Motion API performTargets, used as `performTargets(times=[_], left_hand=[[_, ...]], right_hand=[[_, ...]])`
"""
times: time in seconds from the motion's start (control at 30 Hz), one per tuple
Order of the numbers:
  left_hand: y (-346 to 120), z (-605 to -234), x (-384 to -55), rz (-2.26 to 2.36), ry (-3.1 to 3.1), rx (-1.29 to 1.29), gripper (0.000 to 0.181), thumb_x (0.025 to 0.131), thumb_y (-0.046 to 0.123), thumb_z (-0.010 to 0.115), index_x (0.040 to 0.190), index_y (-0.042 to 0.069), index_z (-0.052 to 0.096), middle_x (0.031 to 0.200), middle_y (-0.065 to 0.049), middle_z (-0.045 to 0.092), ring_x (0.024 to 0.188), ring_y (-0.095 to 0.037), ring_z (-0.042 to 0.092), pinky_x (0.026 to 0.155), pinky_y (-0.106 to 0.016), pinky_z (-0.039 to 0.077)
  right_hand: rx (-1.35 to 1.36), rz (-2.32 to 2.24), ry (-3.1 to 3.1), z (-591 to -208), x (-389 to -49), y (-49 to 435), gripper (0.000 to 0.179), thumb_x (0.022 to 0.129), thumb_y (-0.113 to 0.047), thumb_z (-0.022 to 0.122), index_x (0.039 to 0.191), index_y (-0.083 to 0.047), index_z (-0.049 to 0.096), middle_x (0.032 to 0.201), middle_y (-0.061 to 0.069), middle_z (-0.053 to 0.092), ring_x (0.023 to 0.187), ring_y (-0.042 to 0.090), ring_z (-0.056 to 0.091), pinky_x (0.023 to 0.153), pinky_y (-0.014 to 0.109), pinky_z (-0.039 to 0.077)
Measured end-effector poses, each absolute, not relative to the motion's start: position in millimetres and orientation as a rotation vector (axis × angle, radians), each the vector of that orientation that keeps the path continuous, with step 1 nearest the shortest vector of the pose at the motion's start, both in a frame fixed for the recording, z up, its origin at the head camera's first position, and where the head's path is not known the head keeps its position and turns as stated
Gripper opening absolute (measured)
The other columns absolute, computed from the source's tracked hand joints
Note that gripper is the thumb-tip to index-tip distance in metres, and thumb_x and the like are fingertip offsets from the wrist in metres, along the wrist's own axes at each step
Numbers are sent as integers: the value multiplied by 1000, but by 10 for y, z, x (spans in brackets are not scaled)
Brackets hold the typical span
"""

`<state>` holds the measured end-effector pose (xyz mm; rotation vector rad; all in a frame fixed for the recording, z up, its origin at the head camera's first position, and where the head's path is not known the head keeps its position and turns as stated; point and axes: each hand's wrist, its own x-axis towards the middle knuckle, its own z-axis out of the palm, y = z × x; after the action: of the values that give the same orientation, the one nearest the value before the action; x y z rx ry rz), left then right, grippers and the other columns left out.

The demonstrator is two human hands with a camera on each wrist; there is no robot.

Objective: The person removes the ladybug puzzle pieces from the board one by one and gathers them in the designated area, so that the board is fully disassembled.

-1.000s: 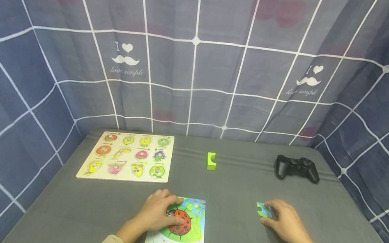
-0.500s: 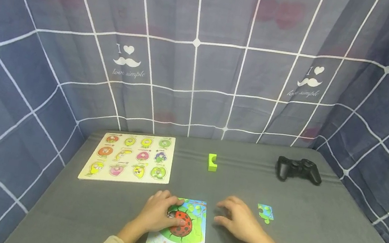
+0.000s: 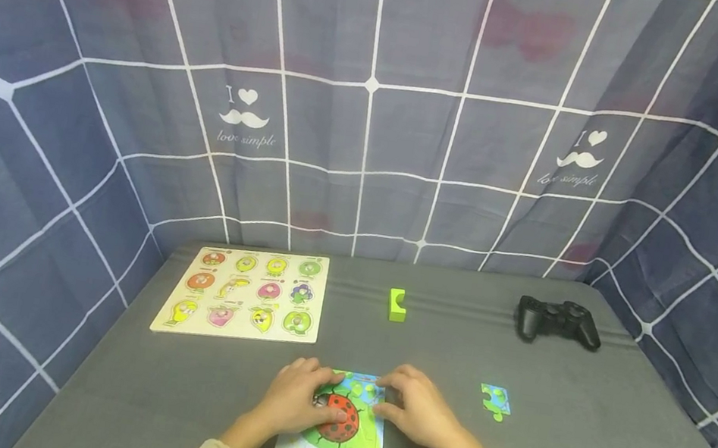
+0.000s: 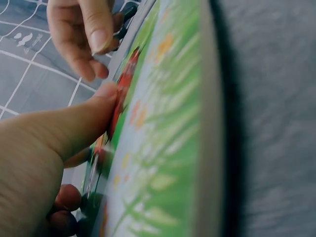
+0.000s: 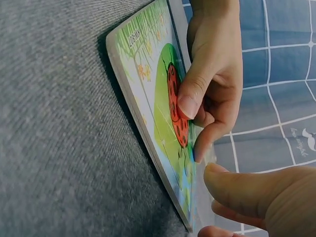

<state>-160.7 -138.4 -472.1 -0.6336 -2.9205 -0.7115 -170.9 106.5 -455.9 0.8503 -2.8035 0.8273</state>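
Observation:
A ladybug jigsaw puzzle [image 3: 358, 446] lies on the grey table in the head view. My left hand [image 3: 296, 399] holds it at its upper left, thumb on the red ladybug [image 5: 178, 129], with the other fingers bent near the far left edge. My right hand [image 3: 425, 413] is at the puzzle's upper right edge, thumb and forefinger spread apart with nothing between them. In the right wrist view its thumb [image 5: 234, 190] is close beside the board. A loose blue and green puzzle piece [image 3: 498, 401] lies to the right of that hand.
A wooden fruit puzzle board [image 3: 279, 320] lies at the back left. A lime-green block with a rounded notch [image 3: 395, 307] stands at the back middle, and a black game controller [image 3: 559, 322] at the back right. Checked fabric [image 3: 413, 132] hangs behind and at both sides.
My right hand has let go of the loose piece and moved left to the puzzle's right edge. My left hand has kept its place on the puzzle. The head view has shifted slightly.

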Motion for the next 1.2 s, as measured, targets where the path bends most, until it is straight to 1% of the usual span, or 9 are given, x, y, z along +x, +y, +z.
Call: performTargets(times=[0.07,0.17,0.27,0.43,0.53,0.73,0.8,1.03,1.2], left_hand=[[-1382,-4722,-1595,-693,-2916,-633,61,75,59,75,122,22,68,83,11,49,75,-4,34,69,-22,30],[-1384,-4728,-1583,-674,-2913,-632,62,75,61,74,123,22,68,81,11,49,74,-3,34,68,-21,30],[-1383,-4736,-1578,-664,-2907,-640,61,76,61,73,123,23,69,80,12,48,72,-3,33,67,-20,30],[-1372,-4736,-1562,-661,-2898,-640,61,76,62,72,122,21,69,78,11,47,72,-3,33,66,-19,29],[-1364,-4723,-1561,-654,-2897,-637,62,76,62,72,122,20,70,79,11,49,72,-3,34,67,-19,30],[-1407,-4652,-1568,-738,-2922,-646,56,79,53,75,121,16,70,76,10,49,71,-3,35,62,-19,32],[-1423,-4647,-1563,-765,-2936,-636,57,78,53,75,120,15,70,75,10,48,70,-3,35,60,-18,31],[-1428,-4659,-1593,-700,-2936,-579,57,74,57,76,117,19,73,75,9,52,68,-4,34,60,-19,30],[-1444,-4637,-1610,-664,-2942,-543,57,72,58,77,116,24,73,75,10,53,67,-5,34,61,-20,29]], right_hand=[[859,820,-2794,-4568,-1716,1042,31,79,-26,80,105,-11,73,103,0,66,92,17,61,79,35,50],[878,838,-2793,-4578,-1728,996,30,79,-25,80,104,-10,73,101,0,65,87,13,57,74,30,48],[880,853,-2798,-4580,-1747,938,30,79,-25,80,103,-8,73,98,1,66,85,13,57,71,27,47],[864,882,-2809,-4573,-1774,814,33,78,-25,80,102,-4,74,96,4,68,87,18,59,72,29,48],[859,897,-2808,-4587,-1779,755,35,77,-25,81,103,-2,73,93,6,67,84,17,58,71,29,47],[823,925,-2835,-4639,-1773,715,40,78,-27,81,107,-2,72,95,6,65,87,18,58,72,31,49],[803,929,-2854,-4658,-1751,721,41,78,-28,81,108,-2,72,95,5,64,87,18,57,73,32,48],[776,862,-2857,-4682,-1735,719,44,76,-30,83,107,-2,72,92,2,59,86,15,51,73,28,43],[784,840,-2822,-4681,-1723,704,38,74,-30,85,100,-5,74,91,1,59,86,16,52,72,29,44]])
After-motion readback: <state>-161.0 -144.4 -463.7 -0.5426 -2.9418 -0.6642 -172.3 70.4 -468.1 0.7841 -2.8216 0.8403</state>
